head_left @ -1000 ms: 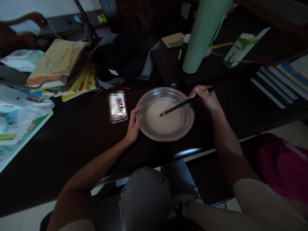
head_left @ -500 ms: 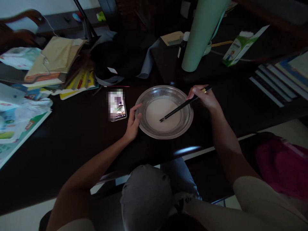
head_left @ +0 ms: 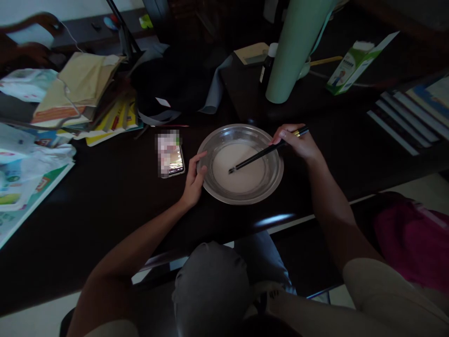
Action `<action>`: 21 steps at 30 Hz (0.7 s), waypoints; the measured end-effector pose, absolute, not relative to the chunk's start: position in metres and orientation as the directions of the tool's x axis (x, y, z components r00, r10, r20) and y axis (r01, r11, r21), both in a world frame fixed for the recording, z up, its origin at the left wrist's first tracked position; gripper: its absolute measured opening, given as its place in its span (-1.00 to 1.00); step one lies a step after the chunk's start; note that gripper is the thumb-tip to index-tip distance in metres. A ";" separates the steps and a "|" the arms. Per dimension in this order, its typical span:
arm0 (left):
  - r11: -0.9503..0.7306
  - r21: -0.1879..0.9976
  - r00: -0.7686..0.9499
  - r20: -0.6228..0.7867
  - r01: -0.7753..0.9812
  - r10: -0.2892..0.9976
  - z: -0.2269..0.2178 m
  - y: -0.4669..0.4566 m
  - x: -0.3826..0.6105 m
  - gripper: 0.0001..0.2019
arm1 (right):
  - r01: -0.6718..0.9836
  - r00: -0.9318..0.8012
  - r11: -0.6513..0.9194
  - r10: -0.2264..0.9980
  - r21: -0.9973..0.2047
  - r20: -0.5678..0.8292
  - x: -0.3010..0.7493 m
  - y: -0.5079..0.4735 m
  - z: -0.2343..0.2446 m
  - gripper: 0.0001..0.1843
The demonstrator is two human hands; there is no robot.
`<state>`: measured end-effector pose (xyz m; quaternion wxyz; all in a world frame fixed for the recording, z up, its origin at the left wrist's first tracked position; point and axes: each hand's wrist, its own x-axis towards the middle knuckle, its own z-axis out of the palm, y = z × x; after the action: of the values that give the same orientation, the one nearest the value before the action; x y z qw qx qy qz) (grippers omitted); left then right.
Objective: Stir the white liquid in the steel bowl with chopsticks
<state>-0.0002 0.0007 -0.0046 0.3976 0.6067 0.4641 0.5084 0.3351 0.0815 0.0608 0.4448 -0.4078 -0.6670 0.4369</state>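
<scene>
A wide metal bowl (head_left: 242, 198) stands on the dark table with a whitish liquid (head_left: 245, 159) in it. At its left side my left hand (head_left: 194, 180) grips the rim, fingers over the edge and thumb against the side. My right hand (head_left: 298, 142) is closed around black chopsticks (head_left: 257, 155) with gold bands near the upper end. They slant down over the bowl's right rim, tips in the liquid left of the middle. Just left of the bowl lies a phone (head_left: 175, 161) with a lit, partly blurred screen.
Behind the bowl stand a tall green bottle (head_left: 294, 56), a small dark bottle (head_left: 268, 65) and a green-white carton (head_left: 349, 68). Books (head_left: 403, 117) lie at right. Envelopes (head_left: 82, 79) and a black bag (head_left: 175, 84) sit at the left back.
The chopstick tips have moved slightly left and up through the liquid. My left hand keeps its place on the rim.
</scene>
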 end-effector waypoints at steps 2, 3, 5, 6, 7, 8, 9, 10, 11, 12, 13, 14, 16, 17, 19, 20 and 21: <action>-0.262 0.949 0.051 0.257 0.174 0.965 -0.005 0.001 -0.001 -0.57 | 0.160 -0.229 0.296 0.939 -0.942 0.256 0.335 0.082 0.061 -0.53; -0.265 0.947 0.052 0.260 0.181 0.964 -0.005 0.001 -0.001 -0.57 | 0.161 -0.196 0.300 0.943 -0.940 0.268 0.335 0.083 0.061 -0.52; -0.267 0.945 0.049 0.263 0.189 0.964 -0.003 0.001 -0.001 -0.56 | 0.151 -0.146 0.301 0.949 -0.942 0.280 0.337 0.083 0.061 -0.50; -0.267 0.945 0.047 0.262 0.191 0.964 -0.003 0.001 -0.001 -0.56 | 0.141 -0.147 0.297 0.950 -0.944 0.277 0.337 0.083 0.061 -0.50; -0.266 0.944 0.047 0.262 0.194 0.964 -0.002 0.000 -0.001 -0.56 | 0.131 -0.166 0.294 0.948 -0.947 0.271 0.338 0.082 0.061 -0.50; -0.265 0.944 0.047 0.260 0.197 0.964 -0.002 0.000 -0.001 -0.55 | 0.127 -0.201 0.290 0.944 -0.949 0.261 0.337 0.082 0.061 -0.51; -0.263 0.944 0.048 0.258 0.200 0.965 -0.001 0.000 -0.001 -0.55 | 0.127 -0.240 0.288 0.938 -0.949 0.252 0.337 0.081 0.061 -0.53; -0.261 0.944 0.049 0.256 0.201 0.965 -0.001 0.000 -0.001 -0.55 | 0.133 -0.275 0.287 0.930 -0.949 0.243 0.336 0.081 0.062 -0.55; -0.260 0.945 0.049 0.255 0.199 0.966 -0.001 0.000 -0.001 -0.55 | 0.139 -0.296 0.289 0.925 -0.947 0.239 0.334 0.080 0.062 -0.56; -0.260 0.945 0.049 0.255 0.197 0.966 -0.001 0.000 0.000 -0.55 | 0.145 -0.302 0.294 0.923 -0.945 0.241 0.334 0.080 0.063 -0.56; -0.263 0.945 0.049 0.259 0.194 0.965 -0.002 0.000 0.000 -0.55 | 0.149 -0.289 0.299 0.925 -0.943 0.247 0.333 0.080 0.063 -0.56; -0.267 0.944 0.051 0.262 0.193 0.964 -0.002 0.000 0.000 -0.55 | 0.151 -0.262 0.301 0.931 -0.941 0.255 0.333 0.080 0.064 -0.56; -0.272 0.942 0.051 0.268 0.194 0.962 -0.003 0.000 0.000 -0.56 | 0.152 -0.194 0.300 0.943 -0.942 0.269 0.334 0.080 0.064 -0.55; -0.271 0.942 0.049 0.267 0.196 0.963 -0.003 0.000 0.000 -0.56 | 0.148 -0.172 0.298 0.947 -0.943 0.272 0.335 0.080 0.063 -0.55; -0.263 0.945 0.045 0.260 0.195 0.965 -0.003 0.000 0.000 -0.57 | 0.140 -0.189 0.293 0.946 -0.946 0.265 0.336 0.080 0.062 -0.53; -0.258 0.947 0.045 0.254 0.192 0.966 -0.003 0.000 -0.001 -0.57 | 0.140 -0.219 0.292 0.941 -0.946 0.258 0.337 0.080 0.062 -0.53; -0.254 0.949 0.048 0.249 0.188 0.967 -0.003 0.000 -0.001 -0.57 | 0.144 -0.250 0.291 0.936 -0.946 0.250 0.337 0.080 0.062 -0.53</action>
<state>-0.0006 0.0000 -0.0031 0.3873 0.6114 0.4724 0.5030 0.3366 0.0803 0.0618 0.4565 -0.4081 -0.6611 0.4336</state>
